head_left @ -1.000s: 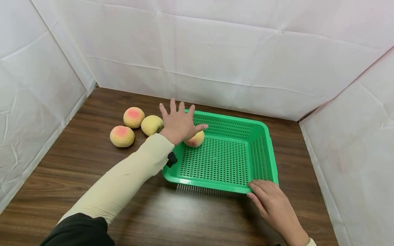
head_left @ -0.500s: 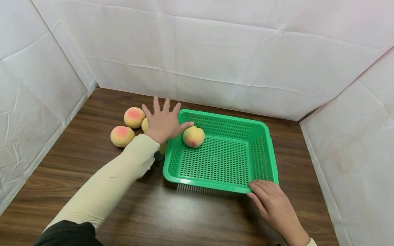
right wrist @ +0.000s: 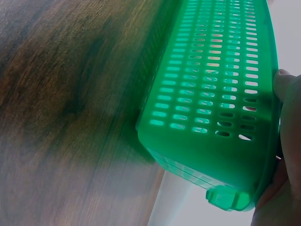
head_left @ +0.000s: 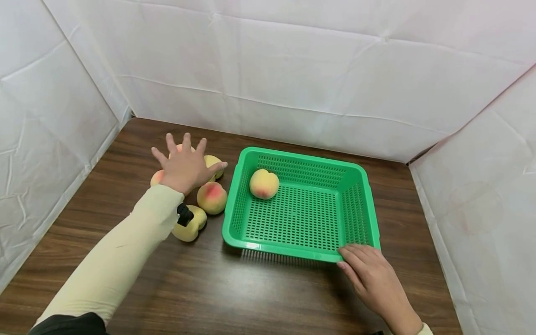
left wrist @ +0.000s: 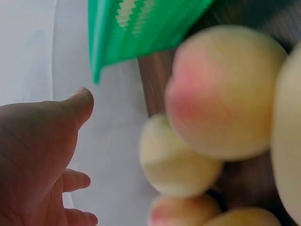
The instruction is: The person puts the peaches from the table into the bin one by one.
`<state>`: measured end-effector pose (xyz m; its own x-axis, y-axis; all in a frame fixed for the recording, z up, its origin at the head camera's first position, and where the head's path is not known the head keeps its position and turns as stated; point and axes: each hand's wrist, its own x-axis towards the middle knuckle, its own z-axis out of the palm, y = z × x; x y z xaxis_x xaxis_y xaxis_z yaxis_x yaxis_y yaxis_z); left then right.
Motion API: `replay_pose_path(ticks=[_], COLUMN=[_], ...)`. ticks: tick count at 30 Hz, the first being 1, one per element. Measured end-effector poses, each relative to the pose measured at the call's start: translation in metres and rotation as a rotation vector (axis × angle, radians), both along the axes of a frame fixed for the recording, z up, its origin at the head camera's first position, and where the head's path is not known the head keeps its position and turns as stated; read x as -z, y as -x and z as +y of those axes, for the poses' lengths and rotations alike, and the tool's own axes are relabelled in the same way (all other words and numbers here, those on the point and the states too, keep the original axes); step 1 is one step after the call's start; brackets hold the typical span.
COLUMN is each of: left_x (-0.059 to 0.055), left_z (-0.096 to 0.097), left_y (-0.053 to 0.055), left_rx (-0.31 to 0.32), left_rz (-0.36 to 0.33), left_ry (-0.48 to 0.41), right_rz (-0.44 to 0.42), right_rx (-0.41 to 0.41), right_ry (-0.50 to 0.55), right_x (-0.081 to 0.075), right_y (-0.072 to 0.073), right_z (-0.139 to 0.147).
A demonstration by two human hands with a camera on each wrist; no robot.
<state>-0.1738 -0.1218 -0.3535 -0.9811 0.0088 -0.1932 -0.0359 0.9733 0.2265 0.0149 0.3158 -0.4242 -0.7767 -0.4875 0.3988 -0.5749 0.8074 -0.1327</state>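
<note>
My left hand (head_left: 184,167) hovers over a group of several peaches on the table, its fingers spread wide and holding nothing. A pink-tipped peach (head_left: 212,197) lies right of the wrist, with a yellower peach (head_left: 190,224) nearer the front. Other peaches are partly hidden beneath the hand. In the left wrist view the thumb stands apart from the nearest peach (left wrist: 225,94). One peach (head_left: 264,184) sits inside the green perforated basket (head_left: 293,253), toward its left end. My right hand (head_left: 374,279) grips the basket's near right corner, fingers over the rim and thumb outside.
The basket stands on a dark wood-grain table (head_left: 268,298), close to the right of the loose peaches. White sheeting (head_left: 293,70) walls off the back and both sides. A small black device (head_left: 184,215) is on the left wrist.
My left hand has moved left from above the basket to above the loose peaches, uncovering the peach in the basket. The right hand and basket have stayed put.
</note>
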Motion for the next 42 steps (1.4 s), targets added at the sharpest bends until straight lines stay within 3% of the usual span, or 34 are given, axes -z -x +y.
replay_pose_path(ticks=[8, 16, 27, 35, 42], left_x=[0.014, 0.030, 0.049, 0.059, 0.065], left_z=[-0.029, -0.056, -0.071, -0.075, -0.073], left_y=[0.001, -0.006, -0.011, -0.011, -0.013], left_rx=[-0.068, -0.126, -0.162, -0.079, -0.105], left_rz=[-0.029, -0.087, -0.207, -0.162, -0.123], left_ry=[-0.059, -0.071, -0.122, -0.129, -0.149], right_rz=[-0.013, 0.003, -0.021, 0.016, 0.003], right_rx=[0.006, -0.015, -0.001, -0.022, -0.012], right_ry=[0.008, 0.012, 0.002, 0.022, 0.019], right_x=[-0.001, 0.002, 0.000, 0.001, 0.002], right_y=[0.001, 0.001, 0.000, 0.001, 0.001], right_z=[0.002, 0.001, 0.000, 0.000, 0.001])
